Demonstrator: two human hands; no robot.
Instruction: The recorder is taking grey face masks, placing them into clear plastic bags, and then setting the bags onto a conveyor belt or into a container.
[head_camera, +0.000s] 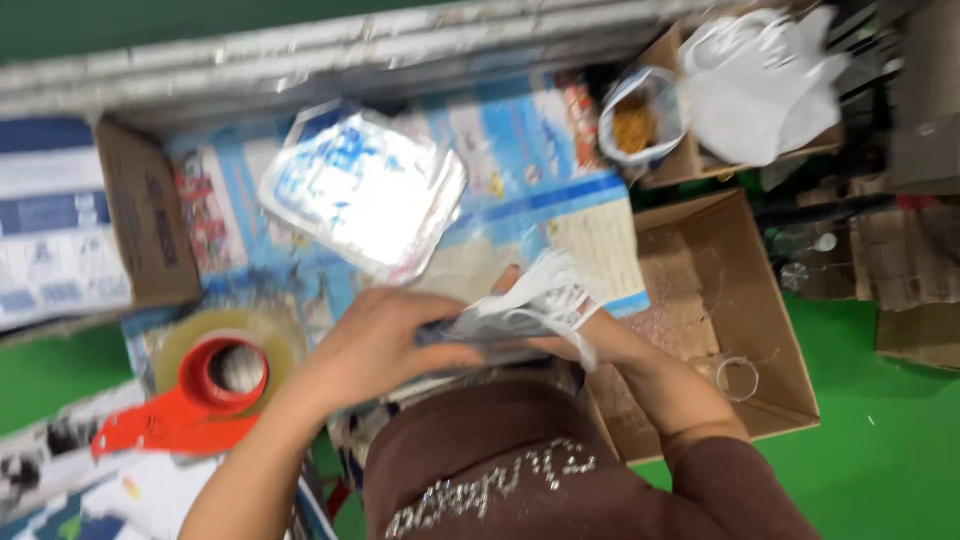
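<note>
Close in front of the person's body, the left hand and right hand both clasp a small bundle of white strips between them, above the blue printed sheet. Just left sits a tape dispenser; an open cardboard box lies to the right.

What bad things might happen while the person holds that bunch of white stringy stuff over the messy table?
1. Both the left hand and right hand pinch the white bundle; its loose strands hang free, so some might slip out or tangle.
2. The shiny packet stack sits loosely on the table close above the hands; an elbow bump might slide it.
3. The tape dispenser lies right by the left forearm and might get knocked toward the table edge.
</note>
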